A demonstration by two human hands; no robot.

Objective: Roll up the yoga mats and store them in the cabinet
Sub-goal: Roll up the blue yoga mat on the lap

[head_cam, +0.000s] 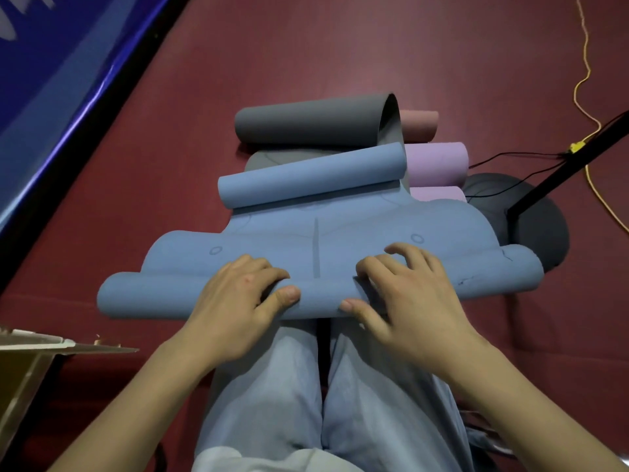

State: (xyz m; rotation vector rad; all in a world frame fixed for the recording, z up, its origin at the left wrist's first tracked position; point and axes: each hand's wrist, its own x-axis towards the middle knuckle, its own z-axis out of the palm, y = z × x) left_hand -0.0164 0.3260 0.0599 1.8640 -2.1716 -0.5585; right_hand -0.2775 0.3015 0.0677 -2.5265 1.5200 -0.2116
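Yoga mats are stacked on the dark red floor (340,46) right in front of the person, who looks to be kneeling with pale blue trousers (272,386) showing at the bottom of the view. The blue mat (340,240) is on top and nearest. Its near edge is curled into a low roll that runs left to right across the knees, and its far end is curled up into a second roll too.

Both hands are on that near roll. The left hand (235,301) has its fingers bent over the top of the roll and the thumb pressed against the near side, so it's gripping the rolled edge. The right hand (405,294) does the same just to the right, fingers curved on top, thumb tucked under the near lip. The two hands sit close together near the middle of the mat but not touching.

Farther away, a grey mat (313,122) lies under the blue one with its far end curled into a roll. To the right of those, a purple mat (439,163) and a pink mat (420,124) peek out, each partly rolled.

Off to the right there's a black stand (561,172) on a round dark base and a yellow cable (585,63) snaking over the floor. A blue tarp (51,80) covers the far left corner, and a cardboard box (27,362) sits at the near left.
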